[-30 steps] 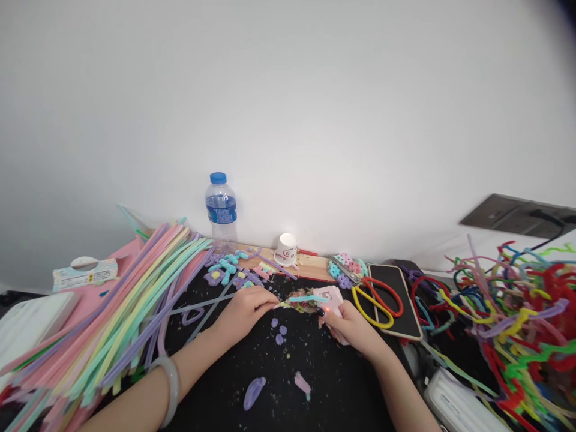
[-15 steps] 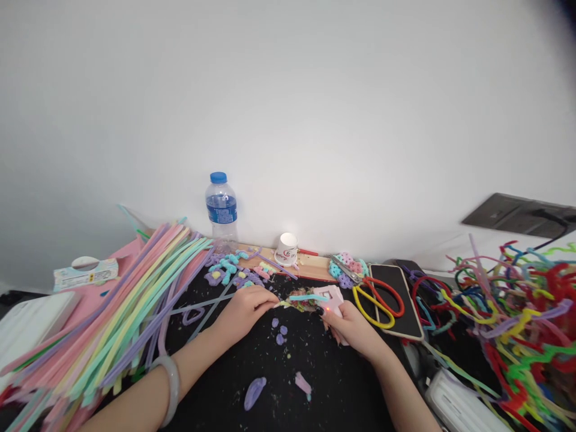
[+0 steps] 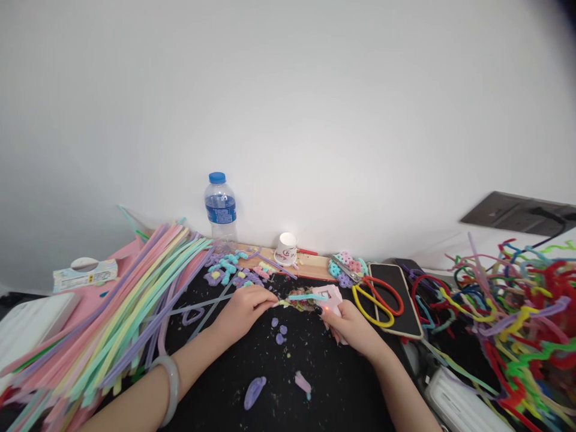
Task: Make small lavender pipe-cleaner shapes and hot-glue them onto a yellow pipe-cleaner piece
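Basically fuzzy craft stuff everywhere: straight pastel stems (image 3: 148, 300), soft and plush, fill the left side of the frame; a curly, bright-coloured tangle (image 3: 517, 318) sits at the right edge. Black work surface (image 3: 279, 396), specked with lint, at lower centre. Smooth, boxy pink device (image 3: 333, 294), with a small red light, sits just right of centre; slim light-blue strip (image 3: 306, 297) runs out from it to the left, over a mottled fuzzy clump (image 3: 300, 304).

Right hand (image 3: 348, 324) is closed around the device, thumb on its near side. Left hand (image 3: 245, 306) has thumb and fingertips drawn together by a yellowish bit (image 3: 283, 303) at the clump's left end; too small to tell if they pinch it.

Device is inside the right grip, its top end poking out up-left; clump lies between the hands. Rigid scissors (image 3: 373, 306), red and yellow handles, lie just right of the right hand, overlapping a flat dark phone (image 3: 400, 300).
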### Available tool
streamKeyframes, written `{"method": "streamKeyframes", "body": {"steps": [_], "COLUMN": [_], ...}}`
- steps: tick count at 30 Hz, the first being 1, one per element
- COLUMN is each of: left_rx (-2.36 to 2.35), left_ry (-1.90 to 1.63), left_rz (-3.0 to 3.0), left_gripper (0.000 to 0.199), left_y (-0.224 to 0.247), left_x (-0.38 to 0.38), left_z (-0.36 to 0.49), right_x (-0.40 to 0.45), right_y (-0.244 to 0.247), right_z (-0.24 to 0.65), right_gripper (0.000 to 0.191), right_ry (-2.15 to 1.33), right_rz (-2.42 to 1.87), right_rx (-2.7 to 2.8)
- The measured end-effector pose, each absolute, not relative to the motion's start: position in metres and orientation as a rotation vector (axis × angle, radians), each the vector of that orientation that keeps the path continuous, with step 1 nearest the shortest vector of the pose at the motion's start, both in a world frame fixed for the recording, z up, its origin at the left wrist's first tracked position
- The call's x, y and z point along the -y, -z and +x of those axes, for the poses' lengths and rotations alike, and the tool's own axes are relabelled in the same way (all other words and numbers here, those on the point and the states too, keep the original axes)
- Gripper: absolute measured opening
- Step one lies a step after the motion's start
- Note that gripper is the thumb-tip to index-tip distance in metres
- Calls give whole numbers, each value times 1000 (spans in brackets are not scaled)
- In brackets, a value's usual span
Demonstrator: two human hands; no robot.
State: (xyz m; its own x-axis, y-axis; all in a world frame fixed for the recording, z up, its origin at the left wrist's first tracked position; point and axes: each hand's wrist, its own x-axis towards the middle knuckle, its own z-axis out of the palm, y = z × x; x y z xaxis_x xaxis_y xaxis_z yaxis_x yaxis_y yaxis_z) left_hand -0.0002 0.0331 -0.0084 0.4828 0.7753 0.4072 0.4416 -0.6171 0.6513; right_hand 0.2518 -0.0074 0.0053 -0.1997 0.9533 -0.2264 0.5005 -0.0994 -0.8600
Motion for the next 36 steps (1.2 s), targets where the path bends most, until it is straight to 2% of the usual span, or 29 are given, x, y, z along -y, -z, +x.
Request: {"method": "streamKeyframes", "body": {"steps": [13,18,27,31,36], "left_rx": [-998,-993,-1029,-1044,-1115], "left_ry": [-975,-1000,-992,-907,-948], "left_rz": [2274,2261,2197,2090,1788], "left_gripper": [18,18,15,13,8], "left_y": [6,8,6,3,5], "left_x": [-34,-35,-36,-37,-43], "left_z": [-1,-2,-4,-5,-7], "right_x": [10,11,4,2,0], "right_y": [-17,-17,-19,-15,-2], "right_z": [244,244,251,255,258], "right_gripper": [37,28,14,17,39], "right_ry": [-1200,-1147,-595,-382,-214], "right_rz": [-1592,-1580,-1552,-1686,-1775], "right_rx": [1723,1744,1895,1919,1880]}}
